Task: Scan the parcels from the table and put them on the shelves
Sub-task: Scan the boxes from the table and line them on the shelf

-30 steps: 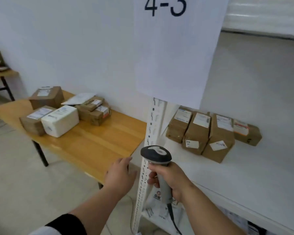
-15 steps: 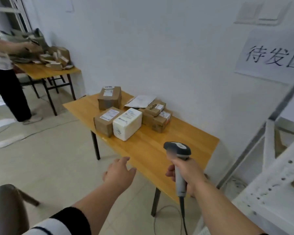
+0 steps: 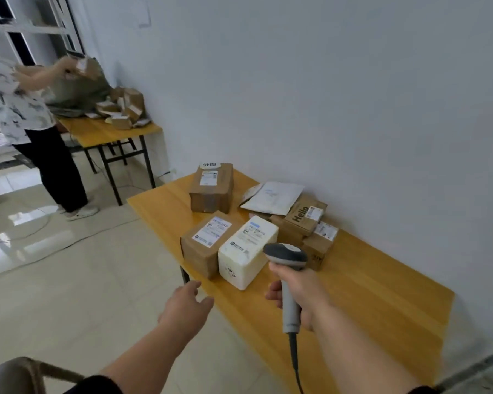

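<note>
Grey scanner [image 3: 285, 255] gripped upright in right hand [image 3: 302, 294], head aimed at parcel labels.
Left hand [image 3: 187, 305] open, empty, reaching toward white parcel [image 3: 246, 253] on wooden table [image 3: 382, 302]; labels facing up, likely for quick scanning before shelving.

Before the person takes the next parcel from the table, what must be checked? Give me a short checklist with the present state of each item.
1. Right hand holds the scanner firmly by its handle: ok.
2. Left hand is free to take a parcel, open and holding nothing: ok.
3. A parcel is near the left hand: ok, the white parcel and the brown box beside it stand at the near table edge.
4. Label of the white parcel faces up for scanning: ok.
5. Scanner is switched on: cannot tell.
6. Scanner cable hangs free of the table: cannot tell, it leaves the picture.
</note>
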`<state>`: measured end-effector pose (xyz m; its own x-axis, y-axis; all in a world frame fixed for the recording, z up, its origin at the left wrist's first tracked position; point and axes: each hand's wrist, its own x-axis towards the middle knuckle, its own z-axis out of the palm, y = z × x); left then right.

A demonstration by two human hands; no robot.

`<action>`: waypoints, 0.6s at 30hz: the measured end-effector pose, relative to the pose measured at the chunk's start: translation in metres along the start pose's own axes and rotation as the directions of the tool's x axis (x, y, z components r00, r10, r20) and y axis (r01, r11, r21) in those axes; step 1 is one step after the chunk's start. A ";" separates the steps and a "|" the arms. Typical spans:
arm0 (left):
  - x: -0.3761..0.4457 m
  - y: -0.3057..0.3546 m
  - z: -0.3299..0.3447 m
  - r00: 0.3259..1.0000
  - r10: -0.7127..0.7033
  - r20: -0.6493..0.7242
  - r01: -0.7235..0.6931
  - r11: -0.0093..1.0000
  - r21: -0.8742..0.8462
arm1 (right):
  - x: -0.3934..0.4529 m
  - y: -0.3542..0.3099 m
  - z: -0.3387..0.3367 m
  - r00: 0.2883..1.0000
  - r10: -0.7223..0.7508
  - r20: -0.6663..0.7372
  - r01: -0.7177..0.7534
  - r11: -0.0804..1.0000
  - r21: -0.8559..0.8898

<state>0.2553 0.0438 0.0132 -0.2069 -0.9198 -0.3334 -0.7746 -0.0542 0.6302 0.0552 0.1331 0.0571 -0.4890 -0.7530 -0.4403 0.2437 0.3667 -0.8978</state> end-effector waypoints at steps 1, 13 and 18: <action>0.013 0.002 -0.007 1.000 -0.010 -0.011 0.010 1.000 -0.013 | 0.014 -0.009 0.009 1.000 0.007 0.010 -0.007 1.000 -0.001; 0.200 0.000 -0.090 0.999 -0.034 -0.003 0.032 0.975 -0.221 | 0.169 -0.090 0.136 0.994 0.029 0.101 -0.025 0.999 -0.034; 0.302 0.004 -0.134 0.998 -0.001 0.061 0.013 0.978 -0.208 | 0.240 -0.123 0.191 0.998 0.067 0.020 -0.068 0.994 0.081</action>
<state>0.2695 -0.2862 0.0093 -0.2428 -0.8941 -0.3762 -0.6362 -0.1460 0.7576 0.0681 -0.1972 0.0626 -0.4544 -0.7378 -0.4991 0.3439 0.3716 -0.8624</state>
